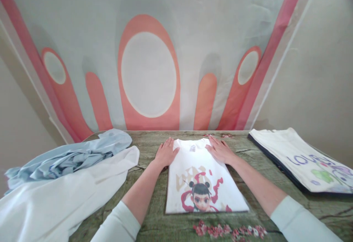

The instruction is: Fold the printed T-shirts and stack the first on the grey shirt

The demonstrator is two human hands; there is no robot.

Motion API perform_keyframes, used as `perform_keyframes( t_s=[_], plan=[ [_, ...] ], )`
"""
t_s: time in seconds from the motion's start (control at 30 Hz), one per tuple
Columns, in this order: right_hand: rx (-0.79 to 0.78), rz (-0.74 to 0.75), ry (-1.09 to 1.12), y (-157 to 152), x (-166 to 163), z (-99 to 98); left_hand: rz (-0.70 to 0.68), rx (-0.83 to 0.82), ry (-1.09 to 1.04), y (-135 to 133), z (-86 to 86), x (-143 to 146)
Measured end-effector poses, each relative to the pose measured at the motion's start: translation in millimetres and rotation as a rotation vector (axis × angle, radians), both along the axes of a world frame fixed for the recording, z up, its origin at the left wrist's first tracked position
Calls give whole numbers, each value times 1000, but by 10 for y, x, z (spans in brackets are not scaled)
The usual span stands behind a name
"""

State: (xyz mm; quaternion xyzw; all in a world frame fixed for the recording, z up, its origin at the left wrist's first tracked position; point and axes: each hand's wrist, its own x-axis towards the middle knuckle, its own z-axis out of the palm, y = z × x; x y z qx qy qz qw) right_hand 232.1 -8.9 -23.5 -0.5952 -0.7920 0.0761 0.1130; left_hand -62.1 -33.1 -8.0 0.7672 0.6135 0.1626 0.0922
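Note:
A white T-shirt (pixel 202 174), folded into a flat rectangle, lies in the middle of the table with its collar at the far end. Its front carries a printed cartoon figure with red ribbons. At the far left corner of the shirt, my left hand (pixel 167 152) rests flat with fingers stretched out, its thumb over the edge. My right hand (pixel 220 150) lies flat on the far right corner, fingers extended and pointing away from me. Neither hand grips the cloth.
Loose white cloth (pixel 82 188) and crumpled light blue garments (pixel 79 157) are heaped at the left. Folded tops stand stacked at the right, a cream one (pixel 300 161) with purple lettering uppermost. The wood-patterned table (pixel 149 205) meets a wall with a pink design (pixel 149 122).

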Motion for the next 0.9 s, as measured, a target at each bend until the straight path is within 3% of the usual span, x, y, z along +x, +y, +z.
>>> perform_keyframes(
  t_s=[0.13, 0.23, 0.37, 0.53, 0.77, 0.9],
  plan=[
    [53, -60, 97, -2, 89, -1, 183, -93, -620, 71, 86, -98],
    [100, -59, 209, -58, 196, 46, 298, -170, -872, 116, 194, -136],
    [86, -66, 455, -333, 247, 140, 330, -318, -1022, 157, 334, -203],
    [-204, -144, 812, -926, 234, 257, 294, -472, -1073, 184, 423, -231],
    [-389, -221, 942, -1482, 434, 346, 220, -497, -945, 277, 451, 1],
    [-442, -218, 1018, -1613, 405, 349, 99, -551, -1148, 285, 452, 138]
  ],
)
